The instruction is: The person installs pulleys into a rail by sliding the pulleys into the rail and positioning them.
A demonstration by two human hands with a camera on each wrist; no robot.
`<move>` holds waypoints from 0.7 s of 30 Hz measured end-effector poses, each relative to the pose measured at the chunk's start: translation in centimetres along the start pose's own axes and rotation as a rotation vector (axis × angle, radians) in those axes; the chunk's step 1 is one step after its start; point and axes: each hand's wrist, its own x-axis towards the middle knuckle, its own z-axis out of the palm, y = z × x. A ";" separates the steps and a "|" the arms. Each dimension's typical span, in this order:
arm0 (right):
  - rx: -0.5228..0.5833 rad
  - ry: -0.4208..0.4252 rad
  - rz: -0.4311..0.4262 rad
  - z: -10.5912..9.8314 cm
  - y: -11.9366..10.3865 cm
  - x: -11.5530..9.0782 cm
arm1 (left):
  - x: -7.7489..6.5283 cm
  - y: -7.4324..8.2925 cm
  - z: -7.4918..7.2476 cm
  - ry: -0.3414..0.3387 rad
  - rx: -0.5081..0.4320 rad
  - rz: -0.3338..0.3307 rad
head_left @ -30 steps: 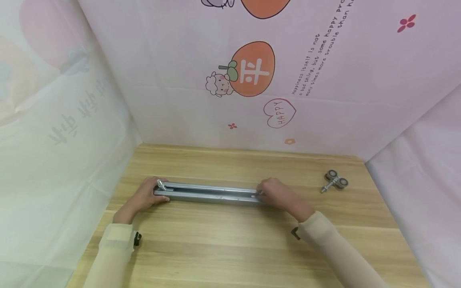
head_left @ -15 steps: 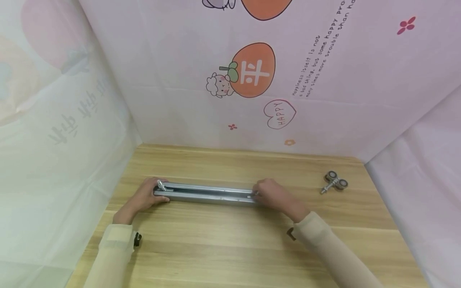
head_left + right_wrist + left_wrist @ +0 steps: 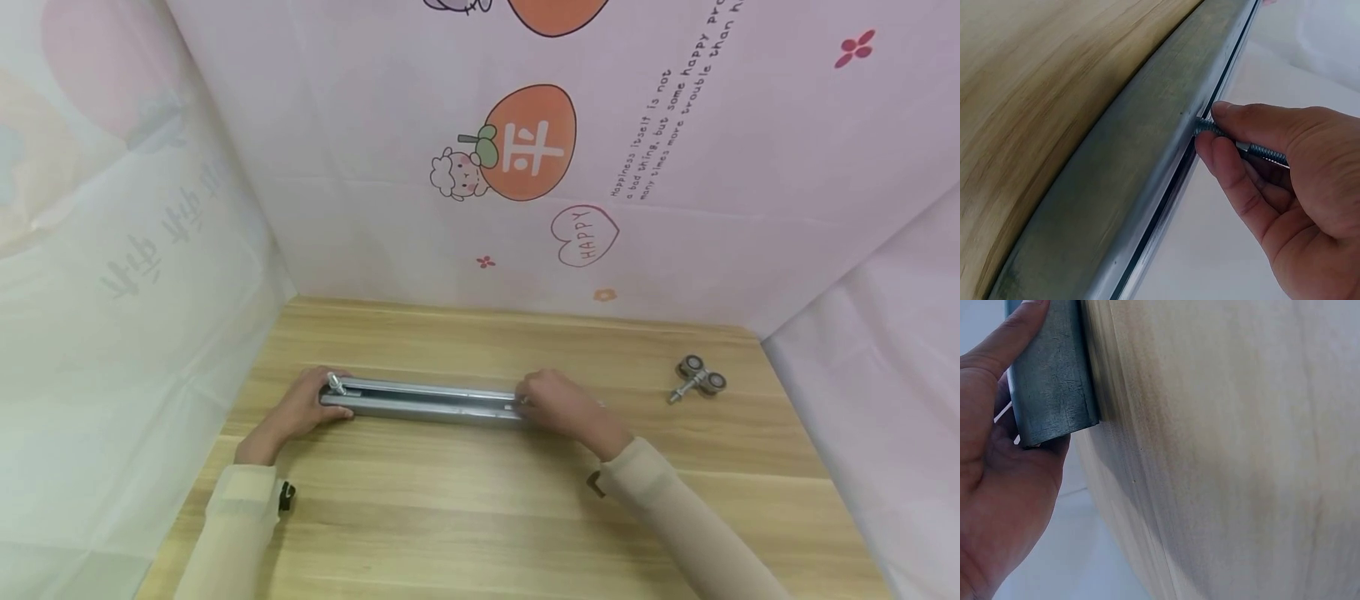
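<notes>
A grey metal channel rail (image 3: 427, 410) lies on the wooden table with its slot facing up. My left hand (image 3: 303, 406) grips its left end, thumb along the near side and fingers at the far side. In the left wrist view, the rail's end (image 3: 1054, 381) sits against the palm. A threaded bolt (image 3: 336, 384) sticks up from the slot beside that hand. Toward the rail's right part, my right hand (image 3: 558, 404) pinches another threaded bolt (image 3: 1207, 127) between thumb and fingertips. This bolt stands out of the slot; its lower part is hidden inside the rail.
A roller trolley (image 3: 701, 377) with two visible wheels and a threaded bolt lies at the right rear of the wooden table (image 3: 465, 517). Printed cloth (image 3: 375, 225) rises behind the table, and pale cloth hangs at both sides.
My right hand has slid a little to the left along the rail, holding the bolt. The left hand and the rail stay in place.
</notes>
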 end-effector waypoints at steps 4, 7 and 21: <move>0.000 -0.001 -0.004 0.2 -0.2 0.2 | 0.1 -0.1 0.0 0.001 0.008 0.010; -0.003 -0.006 -0.002 0.2 -0.4 0.4 | 0.1 -0.2 0.1 0.000 0.015 0.014; 0.006 -0.006 -0.018 0.2 -1.6 1.7 | 0.1 0.0 0.0 0.008 0.008 -0.001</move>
